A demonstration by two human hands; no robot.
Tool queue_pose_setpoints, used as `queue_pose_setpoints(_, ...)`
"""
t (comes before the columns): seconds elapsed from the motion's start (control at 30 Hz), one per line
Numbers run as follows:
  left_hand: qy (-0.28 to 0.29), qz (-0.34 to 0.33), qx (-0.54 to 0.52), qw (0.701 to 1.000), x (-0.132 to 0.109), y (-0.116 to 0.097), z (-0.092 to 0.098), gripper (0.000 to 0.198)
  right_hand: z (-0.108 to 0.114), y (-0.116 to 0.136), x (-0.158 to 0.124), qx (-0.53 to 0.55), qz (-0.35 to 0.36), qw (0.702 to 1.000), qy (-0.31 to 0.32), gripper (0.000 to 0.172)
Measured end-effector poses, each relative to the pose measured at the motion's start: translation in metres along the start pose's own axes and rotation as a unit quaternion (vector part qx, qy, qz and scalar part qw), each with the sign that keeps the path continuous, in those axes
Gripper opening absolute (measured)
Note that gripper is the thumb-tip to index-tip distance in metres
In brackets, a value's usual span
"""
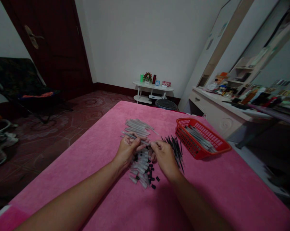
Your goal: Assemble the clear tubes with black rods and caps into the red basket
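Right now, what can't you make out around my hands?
Head view:
What the right hand pinches: hidden by its own fingers.
The pile of small parts: partly covered by both hands; the left hand holds a tube.
The sticks in the red basket: too small to count.
The bottles on the dresser: blurred, dim.

Mid-bench (87, 166): left hand (127, 150) and right hand (164, 157) side by side, one barrel (135, 137) gripped between them. The barrel pile (138, 127) lies just behind, caps (142, 170) under and before the hands. Refills (175, 147) lie just right of the right hand, basket (197, 154) farther right with more barrels in it; off the bench, chair (22, 86) far left, side table (152, 86) behind at the wall, dresser (219, 109) right.
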State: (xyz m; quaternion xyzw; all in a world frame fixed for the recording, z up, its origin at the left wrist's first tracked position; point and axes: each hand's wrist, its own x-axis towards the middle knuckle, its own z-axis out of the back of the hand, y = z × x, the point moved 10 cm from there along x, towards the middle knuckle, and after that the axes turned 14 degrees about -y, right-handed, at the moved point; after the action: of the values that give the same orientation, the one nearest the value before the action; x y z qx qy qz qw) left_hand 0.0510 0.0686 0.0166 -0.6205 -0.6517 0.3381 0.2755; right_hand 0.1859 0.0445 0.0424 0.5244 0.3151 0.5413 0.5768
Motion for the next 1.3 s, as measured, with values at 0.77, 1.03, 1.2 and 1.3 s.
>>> queue_pose_setpoints(0.77, -0.010, 0.003, -0.005, 1.000, 0.004, 0.002, 0.004, 0.037, 0.000, 0.010, 0.000, -0.094, 0.082, 0.992, 0.037, 0.034)
queue_pose_setpoints(1.03, -0.011, 0.008, 0.007, 1.000, 0.003, 0.003, 0.005, 0.041, -0.004, 0.010, -0.001, -0.076, 0.085, 0.992, 0.059, 0.037)
queue_pose_setpoints(1.2, -0.009, -0.001, 0.009, 1.000, 0.004, 0.003, 0.006, 0.038, -0.004, 0.010, -0.001, -0.049, 0.077, 0.995, 0.050, 0.021)
queue_pose_setpoints(1.3, 0.001, -0.002, 0.010, 1.000, 0.003, 0.003, 0.004, 0.037, -0.009, 0.010, -0.003, -0.056, 0.071, 0.993, 0.077, 0.036)
